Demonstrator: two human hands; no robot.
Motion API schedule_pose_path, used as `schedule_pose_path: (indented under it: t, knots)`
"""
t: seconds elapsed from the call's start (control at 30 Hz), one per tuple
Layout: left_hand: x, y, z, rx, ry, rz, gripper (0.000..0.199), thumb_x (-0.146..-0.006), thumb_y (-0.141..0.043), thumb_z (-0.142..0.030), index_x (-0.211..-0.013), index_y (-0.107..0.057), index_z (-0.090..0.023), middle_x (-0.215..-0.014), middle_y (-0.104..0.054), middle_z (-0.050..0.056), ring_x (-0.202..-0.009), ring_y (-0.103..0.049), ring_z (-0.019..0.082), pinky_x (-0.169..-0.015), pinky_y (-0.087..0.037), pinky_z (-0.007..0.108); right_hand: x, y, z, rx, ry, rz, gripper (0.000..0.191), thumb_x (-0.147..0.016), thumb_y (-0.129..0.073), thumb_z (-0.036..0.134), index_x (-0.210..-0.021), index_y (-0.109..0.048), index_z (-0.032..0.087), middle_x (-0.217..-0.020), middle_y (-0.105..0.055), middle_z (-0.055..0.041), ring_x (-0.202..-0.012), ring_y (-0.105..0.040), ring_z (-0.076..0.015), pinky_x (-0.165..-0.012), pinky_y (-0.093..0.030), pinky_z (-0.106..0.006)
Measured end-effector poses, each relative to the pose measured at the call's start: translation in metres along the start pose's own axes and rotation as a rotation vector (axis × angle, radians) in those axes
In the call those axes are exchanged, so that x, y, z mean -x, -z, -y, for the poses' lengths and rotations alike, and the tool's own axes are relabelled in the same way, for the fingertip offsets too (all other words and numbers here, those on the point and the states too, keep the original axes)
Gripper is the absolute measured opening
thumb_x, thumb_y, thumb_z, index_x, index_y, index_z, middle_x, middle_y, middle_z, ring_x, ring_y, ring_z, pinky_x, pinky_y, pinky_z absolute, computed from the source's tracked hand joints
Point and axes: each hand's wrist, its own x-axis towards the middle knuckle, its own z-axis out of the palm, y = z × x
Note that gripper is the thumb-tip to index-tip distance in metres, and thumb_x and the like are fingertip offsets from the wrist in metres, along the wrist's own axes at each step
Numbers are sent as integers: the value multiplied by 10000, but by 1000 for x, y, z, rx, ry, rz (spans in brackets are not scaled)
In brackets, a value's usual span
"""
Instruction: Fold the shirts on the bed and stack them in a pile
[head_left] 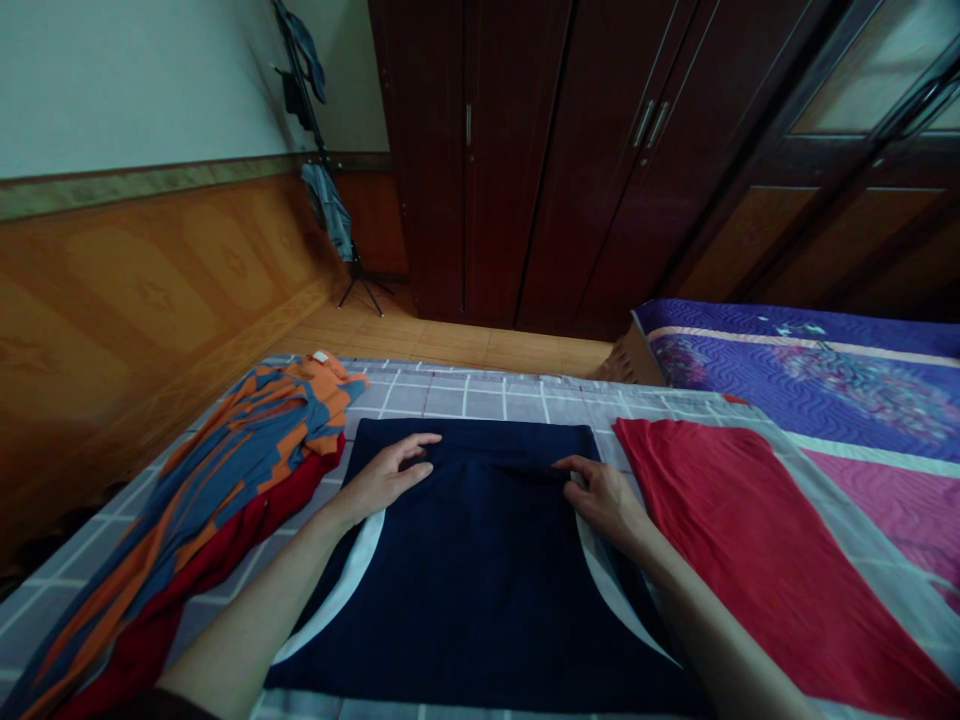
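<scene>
A dark navy garment point(487, 580) with curved white side bands lies spread on the grey checked bed cover point(510, 395). My left hand point(386, 478) is over its upper left part, thumb and fingers apart, holding nothing. On the upper right part rests my right hand point(600, 495), its fingers bent and touching or just above the cloth; whether they pinch any fabric is hard to tell. A folded red cloth point(750, 540) lies to the right. At the left are an orange and blue striped garment point(247, 460) and a dark red one point(255, 530) partly under it.
Beyond the bed stands a dark wooden wardrobe point(510, 180). A coat stand point(319, 140) with hanging clothes is in the far left corner. To the right are a purple and pink floral bedspread point(825, 370) and a brown basket point(634, 355).
</scene>
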Motion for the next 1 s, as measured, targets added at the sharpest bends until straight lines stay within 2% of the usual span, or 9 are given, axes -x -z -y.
schedule_pose_path:
  t: [0.1,0.23,0.37,0.5,0.6,0.67,0.8,0.87,1.0]
  knots:
    - [3,3,-7,-75,-61,55,401,-851,-515,-299,-1237,-568,-205,-1292,-576,66,-1214,-493,227,-1067,-308,375,2,-1,2,-9,26,-11,444,-725,-404,198,-1081,-665,152,-574,-540,3,-536,-505,-155,-537,-323,-254]
    - [8,10,-12,-149,-93,4,408,-852,-455,-267,-1234,-587,-209,-1292,-579,55,-1234,-477,228,-1098,-281,399,3,-2,1,-12,35,-33,418,-756,-410,203,-1096,-650,154,-610,-580,-6,-586,-553,-171,-562,-359,-260]
    - [10,7,-5,-271,-56,-53,455,-828,-462,-249,-1272,-557,-212,-1362,-515,58,-1288,-419,231,-1124,-246,408,1,-5,-6,44,37,-93,348,-777,-467,199,-1080,-638,195,-898,-670,-41,-795,-620,-192,-681,-410,-266]
    - [9,7,3,-316,-71,-83,562,-813,-510,-271,-1367,-432,-214,-1421,-433,72,-1284,-412,229,-1066,-337,383,0,-5,-11,167,7,-155,296,-797,-529,250,-1077,-614,204,-1010,-650,-51,-826,-617,-194,-668,-395,-264]
    - [10,16,6,-235,42,-70,602,-827,-506,-391,-1373,-388,-168,-1283,-536,121,-1061,-573,224,-883,-469,350,1,2,-9,187,-80,-116,209,-821,-543,344,-946,-629,201,-850,-658,-42,-743,-608,-190,-593,-349,-262]
    - [10,25,7,-176,112,-76,568,-850,-462,-457,-1322,-425,-144,-1105,-620,106,-914,-611,204,-799,-481,322,2,6,-8,169,-135,-81,243,-830,-534,429,-821,-629,206,-763,-651,-41,-710,-603,-188,-569,-326,-260]
    - [13,37,8,-218,147,-113,382,-856,-451,-488,-988,-603,-164,-834,-625,26,-782,-580,175,-689,-440,255,1,9,-9,141,-149,-37,255,-835,-531,421,-743,-625,203,-727,-648,-46,-682,-594,-172,-560,-321,-252]
    - [14,38,8,-260,167,-53,342,-828,-489,-486,-846,-613,-167,-747,-586,-1,-682,-534,151,-597,-396,230,0,8,-12,138,-148,-28,209,-833,-537,373,-756,-629,202,-729,-651,-43,-680,-594,-165,-558,-323,-247]
    - [13,36,11,-268,177,26,305,-784,-529,-466,-752,-577,-167,-646,-503,-35,-576,-440,117,-522,-318,211,-3,8,-17,125,-154,-9,183,-840,-531,339,-780,-639,203,-745,-659,-36,-686,-600,-158,-561,-333,-239]
